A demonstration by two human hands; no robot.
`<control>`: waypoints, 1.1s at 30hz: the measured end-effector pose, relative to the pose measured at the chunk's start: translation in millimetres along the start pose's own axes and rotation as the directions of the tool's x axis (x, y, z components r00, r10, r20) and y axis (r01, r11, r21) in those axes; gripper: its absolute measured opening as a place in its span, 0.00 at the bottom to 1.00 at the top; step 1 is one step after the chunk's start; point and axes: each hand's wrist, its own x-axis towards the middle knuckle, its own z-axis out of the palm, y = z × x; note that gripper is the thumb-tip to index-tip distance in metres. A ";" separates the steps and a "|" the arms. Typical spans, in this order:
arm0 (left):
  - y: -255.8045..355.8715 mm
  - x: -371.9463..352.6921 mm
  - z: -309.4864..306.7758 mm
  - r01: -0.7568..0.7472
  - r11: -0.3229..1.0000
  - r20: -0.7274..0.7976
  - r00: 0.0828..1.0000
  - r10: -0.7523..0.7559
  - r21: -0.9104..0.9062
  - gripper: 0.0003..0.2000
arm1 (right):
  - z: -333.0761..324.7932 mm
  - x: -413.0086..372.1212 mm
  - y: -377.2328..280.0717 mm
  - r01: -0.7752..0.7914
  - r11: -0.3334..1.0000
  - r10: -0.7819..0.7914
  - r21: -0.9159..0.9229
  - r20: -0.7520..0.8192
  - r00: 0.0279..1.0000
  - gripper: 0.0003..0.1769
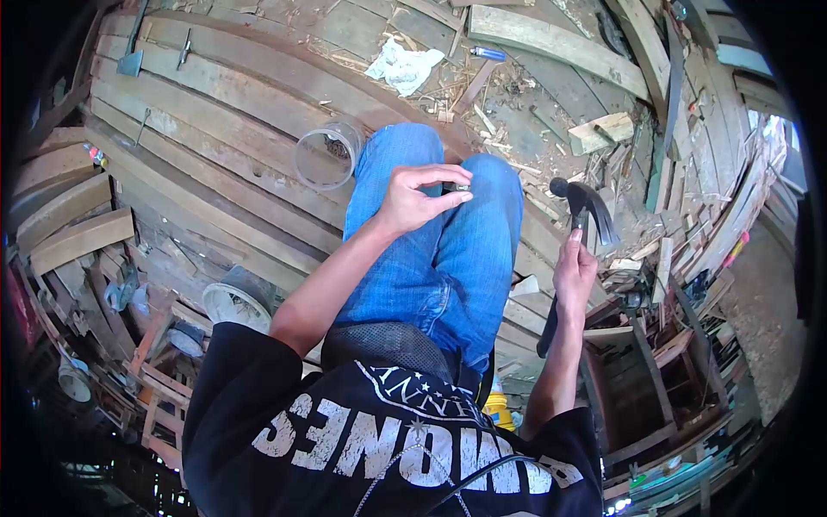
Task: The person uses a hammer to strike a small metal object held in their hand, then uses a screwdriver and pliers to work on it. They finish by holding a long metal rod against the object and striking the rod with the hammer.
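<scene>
My left hand (425,197) is raised over the blue jeans at the knees, thumb and fingers pinched around a small shiny piece (461,186) too small to name. On the other side, my right hand (575,271) is closed on a claw hammer (581,209), fingers wrapped around its dark handle. The hammer stands head up, its claw curving to the right. Beside the left knee, a clear plastic container (325,158) lies tilted on the boards with small dark bits inside.
Long planks (202,142) run across the left. A hoe-like tool (131,60) and a small hammer (184,50) lie far left. A white cloth (403,67) and a blue lighter (488,53) rest among wood scraps. A whitish bucket (231,306) stands lower left.
</scene>
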 end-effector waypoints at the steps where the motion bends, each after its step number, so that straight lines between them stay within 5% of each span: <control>1: 1.7 1.1 0.6 -0.018 0.999 -0.004 1.000 0.018 0.043 0.11 | -0.6 0.8 9.6 0.005 0.998 -0.007 -0.061 -0.026 1.000 0.30; 6: 15.7 7.4 -6.4 -0.035 0.978 0.073 0.997 0.020 0.207 0.09 | 2.3 -6.1 42.8 -0.147 0.981 0.142 -0.124 -0.041 0.989 0.32; 12: 29.8 10.5 -7.2 -0.100 0.916 0.173 0.984 0.034 0.388 0.04 | 11.3 -6.7 42.5 -0.119 0.977 0.114 -0.176 -0.041 0.993 0.33; 14: 23.4 1.3 -1.7 0.045 0.970 0.060 0.996 -0.061 0.238 0.04 | 12.7 -4.2 49.0 -0.053 0.978 0.046 -0.200 -0.042 0.998 0.34; 20: 1.8 -15.1 -0.5 0.049 0.998 0.022 0.999 -0.050 0.032 0.06 | 13.9 3.3 51.1 -0.126 0.978 0.117 -0.166 -0.063 0.991 0.32; 26: 6.1 -13.2 -6.1 0.098 0.995 0.067 0.993 -0.097 -0.027 0.11 | 12.9 8.9 80.9 -0.149 0.978 0.140 -0.146 -0.069 0.988 0.32; 33: 20.1 -5.7 2.4 0.216 0.970 0.053 0.973 -0.223 0.110 0.16 | 16.8 13.5 118.2 -0.260 0.950 0.251 -0.176 -0.070 0.965 0.34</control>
